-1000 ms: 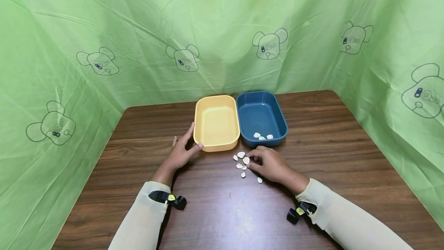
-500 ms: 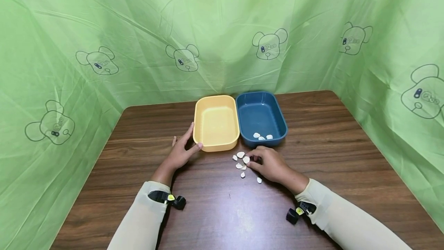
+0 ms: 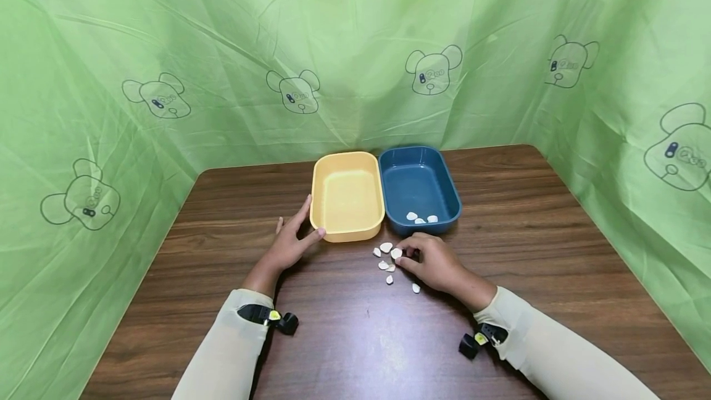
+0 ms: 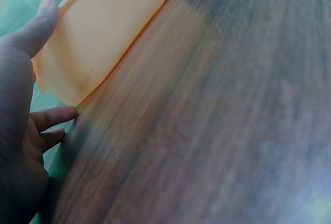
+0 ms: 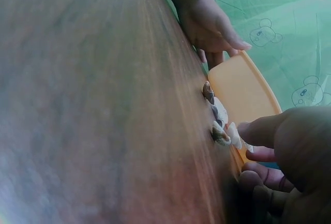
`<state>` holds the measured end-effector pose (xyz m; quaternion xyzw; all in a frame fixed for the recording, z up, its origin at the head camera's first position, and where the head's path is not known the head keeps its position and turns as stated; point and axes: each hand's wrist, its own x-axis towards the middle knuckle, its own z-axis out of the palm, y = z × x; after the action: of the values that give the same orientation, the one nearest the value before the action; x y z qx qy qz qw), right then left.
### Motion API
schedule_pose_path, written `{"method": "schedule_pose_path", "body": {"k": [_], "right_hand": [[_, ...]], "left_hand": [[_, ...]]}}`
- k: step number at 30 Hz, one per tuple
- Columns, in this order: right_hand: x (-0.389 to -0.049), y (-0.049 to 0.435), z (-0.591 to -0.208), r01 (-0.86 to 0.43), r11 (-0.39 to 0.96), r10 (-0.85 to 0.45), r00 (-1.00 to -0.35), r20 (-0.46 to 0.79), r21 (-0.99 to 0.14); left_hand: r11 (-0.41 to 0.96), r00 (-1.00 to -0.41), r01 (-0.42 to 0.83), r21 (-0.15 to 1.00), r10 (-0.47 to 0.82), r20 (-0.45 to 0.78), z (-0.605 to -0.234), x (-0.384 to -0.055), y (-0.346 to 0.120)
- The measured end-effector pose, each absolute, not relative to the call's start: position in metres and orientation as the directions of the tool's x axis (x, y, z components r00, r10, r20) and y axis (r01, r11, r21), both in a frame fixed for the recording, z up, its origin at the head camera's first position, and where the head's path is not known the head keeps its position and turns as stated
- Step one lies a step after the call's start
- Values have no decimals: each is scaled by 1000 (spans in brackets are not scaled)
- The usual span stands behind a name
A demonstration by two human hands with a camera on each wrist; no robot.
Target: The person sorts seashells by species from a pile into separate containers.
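My right hand (image 3: 436, 262) pinches a small white seashell (image 3: 396, 253) between thumb and forefinger, just in front of the blue tray (image 3: 457, 205). In the right wrist view that shell (image 5: 234, 135) stands on edge at the thumb tip. Around it on the table lie several other pale shells (image 3: 386, 247); seen closer, some shells (image 5: 220, 133) have brown markings. My left hand (image 3: 287, 244) rests against the near left corner of the yellow tray (image 3: 355, 236), thumb on its front rim and fingers spread along its side.
Inside the blue tray, several shells (image 3: 411, 216) lie near its front wall. The two trays stand side by side at the back of the brown wooden table (image 3: 355, 338). A green curtain (image 3: 355, 48) with bear drawings hangs behind. One shell (image 3: 416, 288) lies apart, near the right wrist.
The shell at my right fingertips has shifted slightly up and right, away from the other shells. My left hand has stayed against the yellow tray.
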<state>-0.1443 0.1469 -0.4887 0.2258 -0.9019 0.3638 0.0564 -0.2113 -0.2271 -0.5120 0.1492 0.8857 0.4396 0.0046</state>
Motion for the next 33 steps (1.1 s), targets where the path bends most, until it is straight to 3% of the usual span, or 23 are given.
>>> {"method": "schedule_pose_path", "body": {"k": [6,19,33], "right_hand": [[-143,147,-487,-479,594,-351,-877,328,-646],[-138,144,-478,-531,565,-307,-845,437,-631],[-137,144,-473,-657,521,-201,-715,670,-545]], "left_hand": [[549,-945,303,779,280,170,-511,-210,-226],[607,-957,243,756,275,86,-498,-205,-223],[598,-957,243,764,275,90,-498,-204,-223]]}}
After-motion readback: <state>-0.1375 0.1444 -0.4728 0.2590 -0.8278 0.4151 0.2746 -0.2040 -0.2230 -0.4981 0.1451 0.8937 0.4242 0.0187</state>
